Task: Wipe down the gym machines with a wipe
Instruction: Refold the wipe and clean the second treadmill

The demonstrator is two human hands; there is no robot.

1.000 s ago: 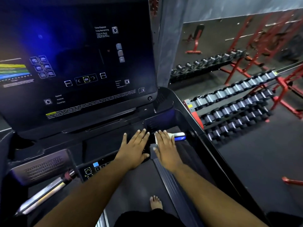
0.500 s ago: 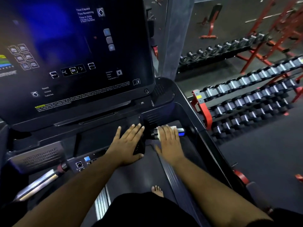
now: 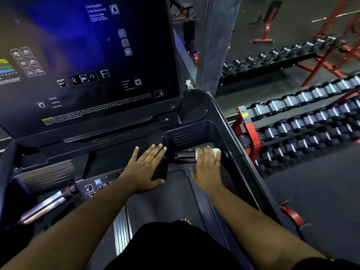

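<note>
Wipe [image 3: 216,151], white and bunched, lies at centre right of the frame under the fingertips of the right hand [image 3: 207,166], only its far edge showing beyond them. It is pressed against the short dark grip bar [image 3: 185,155] that runs across the treadmill console between the two hands. Whether the fingers curl fully round the bar cannot be told; they arch over it and hold the wipe down. The left hand [image 3: 146,168] lies flat and spread on the console panel [image 3: 109,164] just left of the bar, fingers straight, holding nothing, apparently as a brace.

Above both hands, in the upper left of the frame, stands the large dark display screen [image 3: 83,61] with lit icons. A silver handrail [image 3: 44,206] slants across the lower left. The treadmill deck [image 3: 171,197] runs down the centre, where dark shorts and bare toes show at the lower edge. Racks of dumbbells [image 3: 303,121] on red frames fill the right side.

Step in hand, by judgement: wiping the grip bar. To do it well, the wipe should wrap the bar and travel its whole length with steady pressure, then turn to reach the underside, which a pass from above would miss. The braced left hand should keep off the console buttons [image 3: 93,187] at its wrist.
</note>
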